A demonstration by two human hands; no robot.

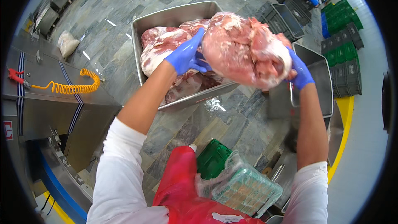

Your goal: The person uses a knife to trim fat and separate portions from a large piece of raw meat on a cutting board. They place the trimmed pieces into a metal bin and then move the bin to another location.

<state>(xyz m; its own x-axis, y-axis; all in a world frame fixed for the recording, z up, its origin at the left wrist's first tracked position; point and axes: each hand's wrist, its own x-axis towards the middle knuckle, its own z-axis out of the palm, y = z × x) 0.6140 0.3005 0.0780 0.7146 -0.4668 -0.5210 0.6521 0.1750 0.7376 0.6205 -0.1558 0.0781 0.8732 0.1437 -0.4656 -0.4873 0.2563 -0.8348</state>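
Between my two blue-gloved hands hangs a large piece of raw meat [238, 52], pink with white fat, lifted above the floor. My left hand [188, 56] presses its left side, thumb and fingers spread against it. Around the right end curls my right hand [300, 70], its fingertips partly hidden behind the meat. Just beyond and to the left stands a steel tub [176, 15] holding several more pieces of raw meat [163, 49]. The held piece overlaps the tub's right side in view.
At right stands another steel tub [321, 58]. Green and grey crates [342, 49] are stacked along the right wall. Near my legs are a green crate [212, 157] and a plastic-wrapped pack [246, 186]. A steel machine [49, 103] with a coiled yellow hose [74, 86] flanks me at left.
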